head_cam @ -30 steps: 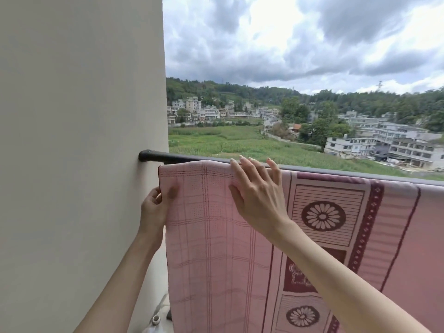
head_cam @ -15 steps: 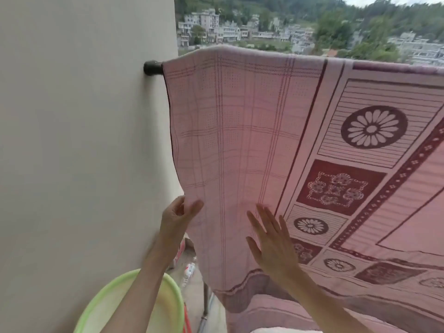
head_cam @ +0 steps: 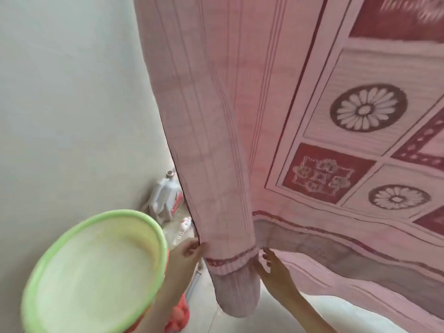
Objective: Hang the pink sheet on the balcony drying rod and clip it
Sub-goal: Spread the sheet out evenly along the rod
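From the head view, the pink woven sheet with maroon flower panels (head_cam: 300, 121) hangs beside the pale wall (head_cam: 72, 92); its rod is out of sight. Both hands have slid down from the top edge. The left hand (head_cam: 186, 254) pinches the side hem near the bottom, and the right hand (head_cam: 274, 270) holds the lower border, fingers narrow. A round green plastic basin (head_cam: 93, 272) has come into view. Draping looks done; smoothing first, then clipping.

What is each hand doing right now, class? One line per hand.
Left hand: closed, pinching the pink sheet at its left edge near the hem.
Right hand: fingers on the sheet's hem; grip cannot be told.
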